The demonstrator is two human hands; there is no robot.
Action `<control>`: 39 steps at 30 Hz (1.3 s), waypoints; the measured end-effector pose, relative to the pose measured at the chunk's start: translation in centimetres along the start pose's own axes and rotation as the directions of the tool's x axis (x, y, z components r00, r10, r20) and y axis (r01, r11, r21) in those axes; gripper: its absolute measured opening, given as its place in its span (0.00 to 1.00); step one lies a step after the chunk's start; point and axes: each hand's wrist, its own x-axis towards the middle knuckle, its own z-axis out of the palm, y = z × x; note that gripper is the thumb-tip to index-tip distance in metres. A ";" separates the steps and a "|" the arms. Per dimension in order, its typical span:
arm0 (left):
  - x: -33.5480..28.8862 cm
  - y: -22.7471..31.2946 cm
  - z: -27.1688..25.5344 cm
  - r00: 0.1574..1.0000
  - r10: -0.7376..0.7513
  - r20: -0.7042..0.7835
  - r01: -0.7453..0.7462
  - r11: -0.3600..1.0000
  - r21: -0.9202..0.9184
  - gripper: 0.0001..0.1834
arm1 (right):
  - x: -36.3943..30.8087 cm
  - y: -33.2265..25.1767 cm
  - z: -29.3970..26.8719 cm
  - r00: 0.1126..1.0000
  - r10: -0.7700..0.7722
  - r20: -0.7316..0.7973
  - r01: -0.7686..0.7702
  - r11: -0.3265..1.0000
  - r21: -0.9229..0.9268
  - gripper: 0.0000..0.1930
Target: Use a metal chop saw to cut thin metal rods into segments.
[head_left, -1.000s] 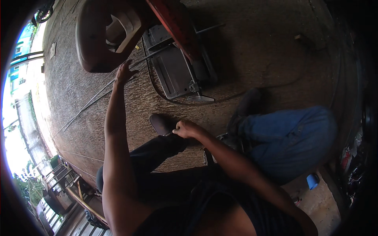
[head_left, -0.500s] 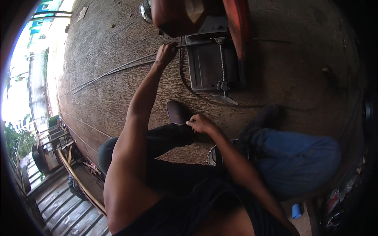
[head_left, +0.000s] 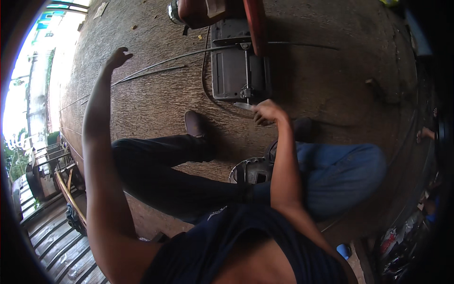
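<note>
One silver handle (head_left: 243, 106) crosswise at the near end of the clamp screw (head_left: 247, 71) | right hand (head_left: 268, 112) nearer, at its right end, grip curled, I can't tell if pinching | left hand (head_left: 117, 58) well apart, grip spread, near the long rod (head_left: 189, 54)

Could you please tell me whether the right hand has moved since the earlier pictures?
Yes. Against the machine's base, the right hand has moved forward and right, from beside the brown shoe to the metal handle.
</note>
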 end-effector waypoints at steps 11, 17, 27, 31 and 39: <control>-14.5 19.8 -16.2 0.884 0.124 -0.450 -0.410 0.668 -0.622 0.20 | 3.5 3.2 -6.8 0.802 0.149 -0.579 0.538 0.243 0.808 0.02; -16.3 28.8 -13.6 0.665 0.225 -0.713 -0.597 0.734 -0.325 0.22 | 6.3 5.5 -6.1 0.866 0.071 -0.495 0.460 0.276 0.844 0.02; -15.7 33.8 -14.4 0.612 0.319 -0.723 -0.705 0.634 -0.317 0.23 | 6.7 6.2 -5.6 0.864 0.068 -0.499 0.434 0.402 0.806 0.04; -14.4 35.3 -14.6 0.571 0.249 -0.783 -0.686 0.669 -0.287 0.23 | 7.1 6.6 -5.9 0.853 0.092 -0.514 0.447 0.382 0.809 0.03; -9.1 35.3 -16.6 0.511 0.590 -0.625 -0.857 0.409 -0.315 0.32 | 8.3 7.4 -6.4 0.861 0.074 -0.504 0.438 0.397 0.806 0.04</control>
